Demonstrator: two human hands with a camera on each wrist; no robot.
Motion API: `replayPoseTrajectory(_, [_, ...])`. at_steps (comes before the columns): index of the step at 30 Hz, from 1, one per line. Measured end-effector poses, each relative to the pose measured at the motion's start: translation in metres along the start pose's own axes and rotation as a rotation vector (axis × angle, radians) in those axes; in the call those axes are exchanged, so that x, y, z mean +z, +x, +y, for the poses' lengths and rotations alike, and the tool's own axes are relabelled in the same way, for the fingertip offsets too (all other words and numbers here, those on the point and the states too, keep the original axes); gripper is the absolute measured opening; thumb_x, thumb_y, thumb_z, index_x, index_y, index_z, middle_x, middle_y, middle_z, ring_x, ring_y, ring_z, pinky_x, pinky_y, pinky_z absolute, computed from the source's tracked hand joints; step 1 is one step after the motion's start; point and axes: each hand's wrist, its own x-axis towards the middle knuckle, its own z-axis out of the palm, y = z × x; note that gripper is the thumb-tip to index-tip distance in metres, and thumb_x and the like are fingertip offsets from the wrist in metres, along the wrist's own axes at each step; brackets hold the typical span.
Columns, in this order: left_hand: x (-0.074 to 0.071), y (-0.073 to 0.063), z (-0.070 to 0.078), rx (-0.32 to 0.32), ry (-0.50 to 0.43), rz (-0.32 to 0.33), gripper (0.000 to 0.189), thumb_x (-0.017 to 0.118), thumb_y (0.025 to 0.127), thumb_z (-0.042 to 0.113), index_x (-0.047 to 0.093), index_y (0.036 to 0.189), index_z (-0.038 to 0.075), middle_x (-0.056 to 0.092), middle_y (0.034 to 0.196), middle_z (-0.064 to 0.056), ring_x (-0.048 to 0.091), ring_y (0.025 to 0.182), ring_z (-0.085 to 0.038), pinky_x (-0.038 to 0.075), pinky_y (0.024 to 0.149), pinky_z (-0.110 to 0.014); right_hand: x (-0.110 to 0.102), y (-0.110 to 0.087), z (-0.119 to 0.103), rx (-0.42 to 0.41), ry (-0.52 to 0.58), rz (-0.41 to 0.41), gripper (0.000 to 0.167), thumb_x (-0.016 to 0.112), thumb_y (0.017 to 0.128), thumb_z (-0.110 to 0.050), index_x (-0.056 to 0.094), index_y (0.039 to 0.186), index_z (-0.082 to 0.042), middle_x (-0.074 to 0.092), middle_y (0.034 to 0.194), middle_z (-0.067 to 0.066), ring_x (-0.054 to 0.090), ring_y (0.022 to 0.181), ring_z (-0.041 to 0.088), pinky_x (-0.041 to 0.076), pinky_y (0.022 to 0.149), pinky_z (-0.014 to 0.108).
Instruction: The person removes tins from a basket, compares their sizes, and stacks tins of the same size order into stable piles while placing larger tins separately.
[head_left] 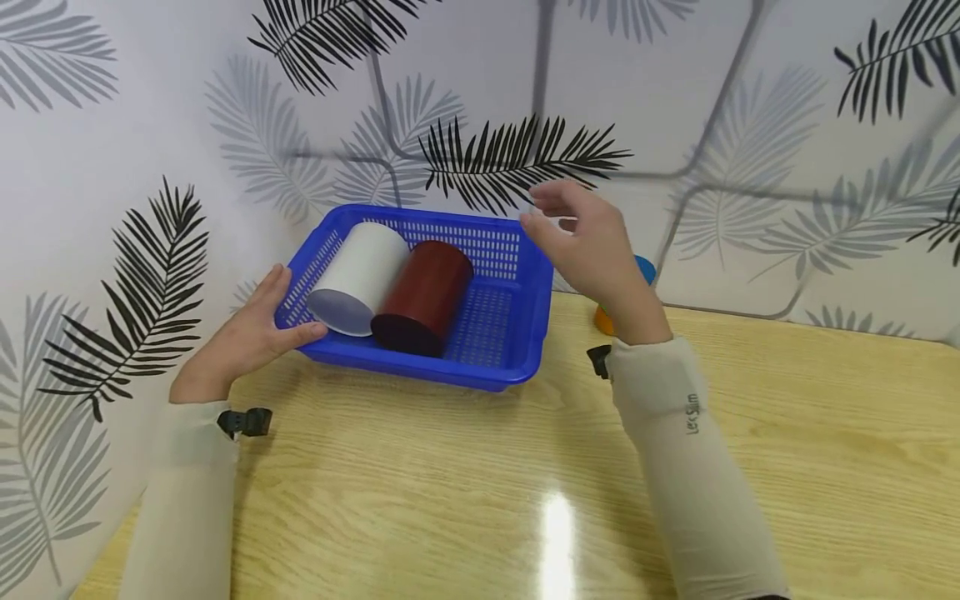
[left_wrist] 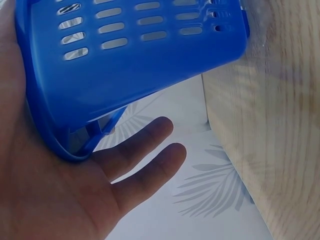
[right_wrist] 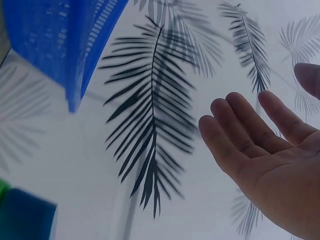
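A blue plastic basket (head_left: 483, 379) with slotted sides sits on the table. Inside, a white cylinder (head_left: 362, 271) lies on its side at the left, with a dark red cylinder (head_left: 426, 292) against it. My left hand (head_left: 243, 329) touches the basket's left end, fingers spread along the outside and the thumb near the front rim. In the left wrist view, the palm meets the rim of the basket (left_wrist: 130, 75) and two fingers stretch out straight. My right hand (head_left: 588, 242) hovers by the back right corner, its fingers loosely bent and holding nothing.
Partly hidden behind my right wrist stands an orange object (head_left: 603, 322) with a blue object (head_left: 645, 268) above it. A leaf-patterned wall (head_left: 465, 75) rises behind and to the left of the wooden table (head_left: 420, 483).
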Motion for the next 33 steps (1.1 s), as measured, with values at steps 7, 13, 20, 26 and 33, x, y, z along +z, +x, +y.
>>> replayPoseTrajectory(7, [0.001, -0.001, 0.000, -0.002, -0.002, -0.007, 0.113, 0.067, 0.093, 0.055, -0.010, 0.160, 0.007, -0.018, 0.166, -0.009, -0.013, 0.151, -0.035, 0.006, 0.117, -0.064, 0.032, 0.029, -0.018, 0.056, -0.064, -0.120, 0.043, 0.062, 0.101, -0.035, 0.058, 0.138, -0.014, 0.063, 0.131, 0.007, 0.056, 0.123, 0.019, 0.047, 0.101, 0.041])
replayPoseTrajectory(13, [0.001, -0.001, -0.001, 0.009, 0.005, 0.003, 0.113, 0.067, 0.093, 0.056, -0.008, 0.160, 0.005, -0.016, 0.167, -0.012, -0.010, 0.152, -0.036, 0.007, 0.118, -0.062, 0.066, 0.049, -0.022, 0.095, -0.029, -0.136, 0.038, 0.061, 0.101, -0.034, 0.060, 0.134, -0.014, 0.065, 0.123, 0.004, 0.059, 0.115, 0.018, 0.049, 0.097, 0.038])
replayPoseTrajectory(20, [0.007, 0.001, 0.000, 0.004, 0.003, 0.011, 0.114, 0.067, 0.092, 0.058, -0.007, 0.161, 0.007, -0.015, 0.167, -0.011, -0.008, 0.152, -0.037, 0.008, 0.117, -0.064, 0.101, 0.057, -0.007, 0.132, -0.112, -0.154, 0.039, 0.057, 0.102, -0.031, 0.058, 0.136, -0.010, 0.062, 0.127, 0.010, 0.057, 0.116, 0.024, 0.049, 0.095, 0.041])
replayPoseTrajectory(26, [0.005, 0.003, 0.003, 0.010, 0.010, 0.021, 0.114, 0.066, 0.091, 0.060, -0.007, 0.161, 0.007, -0.014, 0.167, -0.011, -0.007, 0.152, -0.037, 0.009, 0.117, -0.063, 0.118, 0.056, 0.013, 0.320, -0.222, -0.279, 0.072, 0.055, 0.102, -0.048, 0.032, 0.158, -0.008, 0.030, 0.159, 0.019, 0.032, 0.144, 0.035, 0.034, 0.113, 0.051])
replayPoseTrajectory(33, [0.000, -0.002, 0.001, -0.008, 0.008, 0.022, 0.114, 0.066, 0.091, 0.061, -0.008, 0.161, 0.009, -0.015, 0.167, -0.009, -0.008, 0.152, -0.036, 0.009, 0.116, -0.065, 0.133, 0.053, 0.027, 0.556, -0.101, -0.537, 0.103, 0.051, 0.095, -0.067, 0.003, 0.161, -0.005, 0.041, 0.148, 0.021, 0.043, 0.136, 0.037, 0.041, 0.108, 0.052])
